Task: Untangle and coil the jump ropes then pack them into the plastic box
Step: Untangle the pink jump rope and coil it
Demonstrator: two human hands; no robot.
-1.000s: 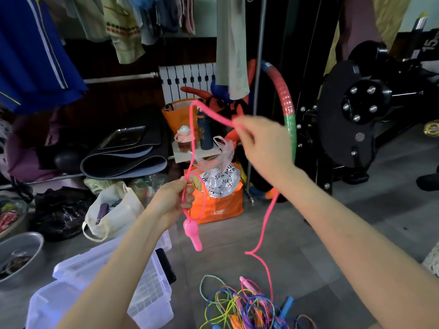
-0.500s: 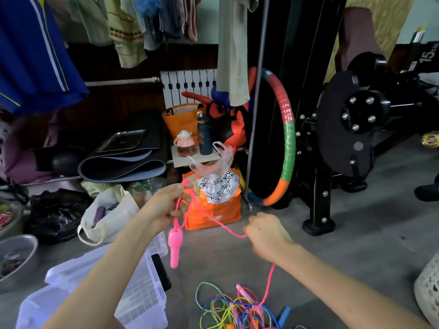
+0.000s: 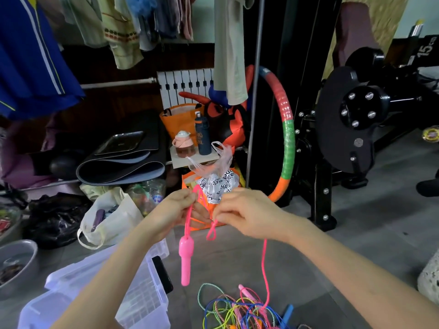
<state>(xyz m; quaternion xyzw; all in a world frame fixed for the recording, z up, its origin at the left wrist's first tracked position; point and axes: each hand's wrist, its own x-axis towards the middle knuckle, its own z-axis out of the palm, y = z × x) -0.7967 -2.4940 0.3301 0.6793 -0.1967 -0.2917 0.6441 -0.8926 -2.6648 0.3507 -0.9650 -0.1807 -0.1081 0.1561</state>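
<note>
Head view, the only one:

- Left hand (image 3: 174, 211) is raised at mid-frame, fingers curled and clamped on the pink jump rope (image 3: 264, 264) near its end.
- The pink handle (image 3: 186, 260) hangs free under that hand. Its long axis is near vertical, cord end up and butt pointing at the floor (image 3: 356, 233).
- Right hand (image 3: 247, 214) is just beside the left, fingertips pinched on the same cord with a small loop dangling below the pinch.
- From under the right hand the cord drops roughly straight down into the tangle of ropes (image 3: 228, 307) on the floor. A second pink handle (image 3: 247, 290) lies in that pile, tilted, tip toward upper left. Probably this rope's other end, but I can't confirm that.
- Plastic box (image 3: 142, 302) is on the floor at lower left under the left forearm, apart from the pile.

My read is that coiling has just begun and most of the rope is unwound, so the task is early.

Doing the step well:
- Keep the left hand as a fixed anchor.
- Feed with the right hand in equal-length pulls so the loops match.
- Lay each loop into the left grip flat, with no twist.
- Draw slowly. The trailing cord runs through the other ropes, and a yank would likely tighten a snag or drag the pile.
</note>
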